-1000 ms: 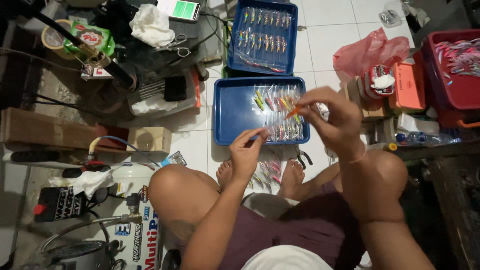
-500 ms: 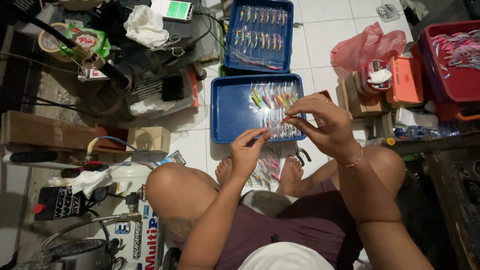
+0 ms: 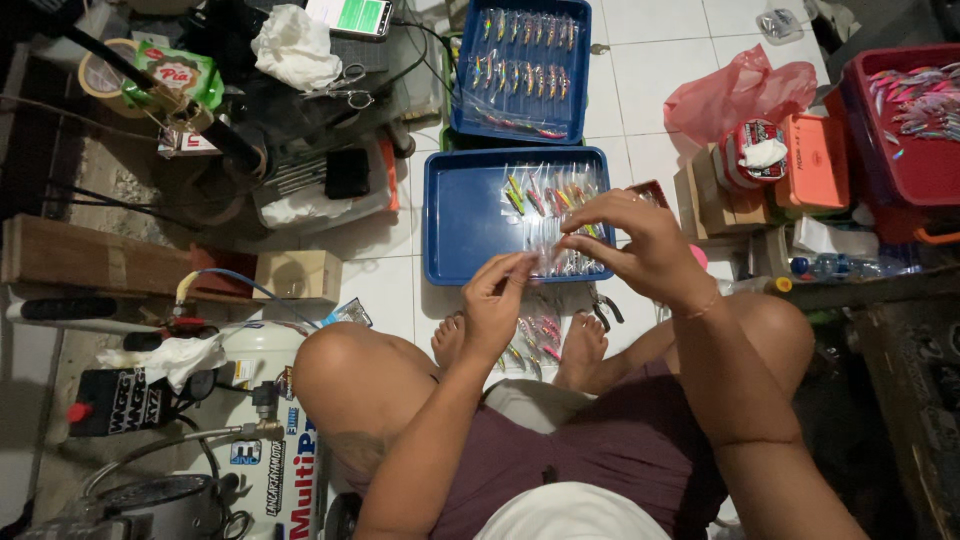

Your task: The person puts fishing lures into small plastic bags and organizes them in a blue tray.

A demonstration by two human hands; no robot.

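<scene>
Clear plastic, a small packet, is pinched between the two hands over the near edge of a blue tray; what it holds is too blurred to tell. The left hand has a narrow grip, fingertips closed on the packet's left end, and the right hand pinches its right end with thumb and forefinger, the other fingers curled. Just beyond the hands, small coloured fishing lures lie in clear sleeves in the tray, partly hidden by the right hand. Farther beyond, a second blue tray carries rows of lures, its top cut off. Below the hands, more packets lie on the tiled floor between the bare feet. Well to the right sit a pink plastic bag and a red bin, and well to the left scissors
</scene>
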